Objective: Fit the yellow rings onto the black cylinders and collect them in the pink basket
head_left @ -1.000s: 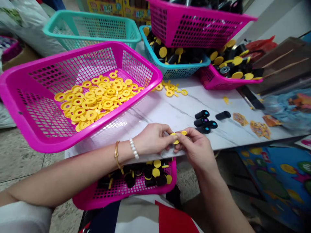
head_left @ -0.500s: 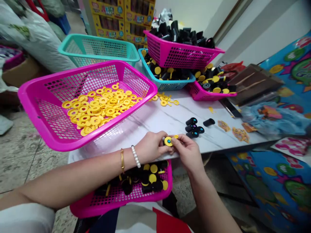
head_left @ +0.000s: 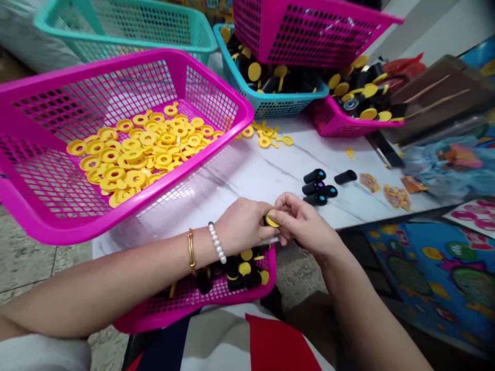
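My left hand is closed around a small black tube, mostly hidden by the fingers. A yellow cap covers the tube's end, and the thumb of my right hand presses on it. The right fingers curl in behind, against the same piece. Both hands meet at the table's front edge. Just beyond them, several black tubes with blue or purple dots on their ends lie together, and a single black tube lies to their right.
At left stands a pink basket of yellow ring caps. Below my forearms, another pink basket holds capped tubes. Behind are a teal basket, a blue basket and stacked pink baskets. Orange wrappers lie at right.
The yellow ring with the blue centre now appears as a plain yellow disc, its flap folded over the tube's end. My right thumb has shifted onto it. The camera view has dipped closer.
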Demonstrator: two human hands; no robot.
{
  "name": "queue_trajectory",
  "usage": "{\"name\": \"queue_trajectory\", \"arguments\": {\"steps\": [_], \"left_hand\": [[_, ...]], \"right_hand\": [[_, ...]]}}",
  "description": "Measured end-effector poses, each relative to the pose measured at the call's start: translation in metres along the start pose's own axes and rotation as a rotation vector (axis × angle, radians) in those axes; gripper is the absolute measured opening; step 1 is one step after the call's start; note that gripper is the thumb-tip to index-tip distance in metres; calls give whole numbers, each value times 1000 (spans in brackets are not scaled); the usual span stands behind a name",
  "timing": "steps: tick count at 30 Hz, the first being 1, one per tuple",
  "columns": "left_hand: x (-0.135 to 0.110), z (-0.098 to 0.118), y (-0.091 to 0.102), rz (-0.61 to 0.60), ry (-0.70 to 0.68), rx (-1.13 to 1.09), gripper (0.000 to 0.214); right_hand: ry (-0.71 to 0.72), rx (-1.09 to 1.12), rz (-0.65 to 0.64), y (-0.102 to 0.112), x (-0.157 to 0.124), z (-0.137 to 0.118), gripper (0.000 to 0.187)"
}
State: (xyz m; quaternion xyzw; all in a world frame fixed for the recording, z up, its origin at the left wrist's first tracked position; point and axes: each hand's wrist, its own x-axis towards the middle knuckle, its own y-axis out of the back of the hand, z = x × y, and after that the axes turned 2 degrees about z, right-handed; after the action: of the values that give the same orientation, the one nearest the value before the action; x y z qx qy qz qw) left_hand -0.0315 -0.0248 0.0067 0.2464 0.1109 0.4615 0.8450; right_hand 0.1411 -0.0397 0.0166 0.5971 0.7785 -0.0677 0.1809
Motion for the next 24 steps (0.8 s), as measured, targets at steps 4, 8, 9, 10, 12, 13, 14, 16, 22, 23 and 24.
{"name": "queue_trajectory", "arguments": {"steps": [4, 8, 9, 10, 12, 13, 14, 16, 22, 23, 24], "left_hand": [[0, -6, -6, -32, 24, 50, 14], [-4, -7, -6, -30, 21, 163, 26], [-6, -5, -4, -51, 5, 200, 27], [-8, -3, -1, -95, -18, 233, 27], [-11, 2, 9, -263, -72, 261, 34], [-11, 5, 16, -350, -85, 257, 40], [-8, 7, 23, -394, -78, 257, 45], [4, 8, 35, -294, -26, 316, 47], [82, -8, 42, 286, 8, 640, 40], [95, -12, 39, 303, 14, 651, 39], [107, -16, 36, 312, 23, 658, 37]], "right_hand": [[38, 66, -40, 0, -1, 9, 31], [129, -5, -4, -10, -14, 11, 33], [176, -88, 56, -15, -21, 11, 31], [224, -190, 127, -21, -30, 12, 28], [279, -389, 231, -31, -50, 19, 19], [279, -467, 246, -35, -59, 25, 15], [268, -527, 238, -38, -67, 32, 13], [228, -613, 206, -40, -77, 49, 12], [164, -731, 177, -39, -72, 82, 12], [171, -706, 162, -39, -70, 82, 14], [182, -676, 155, -40, -69, 82, 15]]}}
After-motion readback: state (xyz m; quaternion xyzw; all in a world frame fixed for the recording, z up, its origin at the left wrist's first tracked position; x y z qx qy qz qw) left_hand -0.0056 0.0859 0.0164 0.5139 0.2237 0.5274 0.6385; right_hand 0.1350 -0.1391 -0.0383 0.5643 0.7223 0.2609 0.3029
